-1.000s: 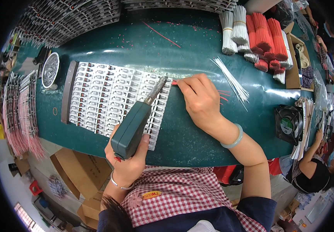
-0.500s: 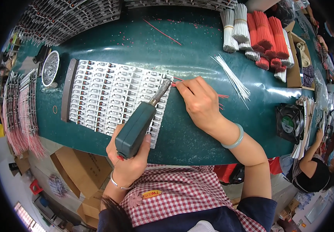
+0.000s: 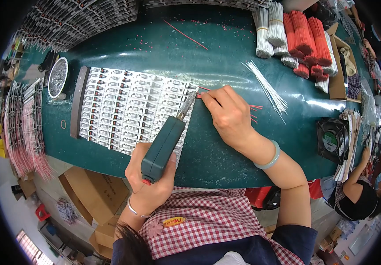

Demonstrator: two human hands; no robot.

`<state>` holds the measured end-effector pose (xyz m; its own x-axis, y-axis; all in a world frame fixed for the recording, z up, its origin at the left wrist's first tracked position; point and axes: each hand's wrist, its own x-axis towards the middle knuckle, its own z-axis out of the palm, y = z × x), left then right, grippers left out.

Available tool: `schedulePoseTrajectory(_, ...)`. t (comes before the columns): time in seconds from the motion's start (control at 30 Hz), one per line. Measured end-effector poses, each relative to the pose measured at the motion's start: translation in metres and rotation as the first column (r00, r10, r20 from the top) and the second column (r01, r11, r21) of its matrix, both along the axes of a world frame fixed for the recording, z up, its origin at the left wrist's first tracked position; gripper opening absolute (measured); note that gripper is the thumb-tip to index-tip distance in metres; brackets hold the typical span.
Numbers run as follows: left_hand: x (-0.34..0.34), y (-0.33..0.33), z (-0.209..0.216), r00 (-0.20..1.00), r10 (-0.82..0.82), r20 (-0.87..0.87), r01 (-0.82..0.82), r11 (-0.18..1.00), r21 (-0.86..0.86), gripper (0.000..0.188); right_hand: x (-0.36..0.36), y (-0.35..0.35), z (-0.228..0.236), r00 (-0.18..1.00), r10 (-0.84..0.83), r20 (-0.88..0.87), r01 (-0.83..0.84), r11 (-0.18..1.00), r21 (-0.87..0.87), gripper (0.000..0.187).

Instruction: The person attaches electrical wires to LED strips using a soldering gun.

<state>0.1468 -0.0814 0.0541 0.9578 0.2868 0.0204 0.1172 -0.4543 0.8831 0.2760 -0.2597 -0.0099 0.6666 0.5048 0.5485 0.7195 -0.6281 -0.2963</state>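
My left hand [image 3: 151, 176] is wrapped round the handle of a dark green soldering gun [image 3: 161, 148]. Its metal tip reaches the upper right edge of a panel of small white switch-like parts [image 3: 133, 106], which stand in rows against a brown bar [image 3: 79, 104]. Between thumb and forefinger my right hand [image 3: 228, 112] pinches red wires [image 3: 255, 107] just beside that tip. Their near ends meet the panel's edge, and the far ends stick out past my fingers. Whether wire and part are joined there is too small to tell.
Loose white wires [image 3: 267, 90] lie right of my right hand. Behind them are bundled white and red wires [image 3: 303, 37]. A white bowl [image 3: 58, 78] stands left, near wired panels [image 3: 24, 128]. A black fan [image 3: 333, 139] sits at the right edge; a person [image 3: 360, 194] is beyond.
My left hand and the soldering gun have shifted a little right, the gun's body turning slightly more upright. My right hand stays nearly in place with the red wires.
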Motion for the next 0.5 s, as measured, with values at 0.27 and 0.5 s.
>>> schedulePoseTrajectory(0.27,-0.0034,0.0021,0.0019,0.998,-0.008,0.063,0.002,0.996,0.084,0.019,0.0021,-0.0011,-0.0052,0.998,0.028,0.052,-0.028,1.000,0.003,0.019)
schedulePoseTrajectory(0.5,-0.0090,0.0032,0.0002,0.991,0.053,0.119,-0.052,0.999,-0.011,0.024,0.0011,0.0001,-0.0061,0.998,0.019,0.052,-0.020,1.000,0.009,0.020)
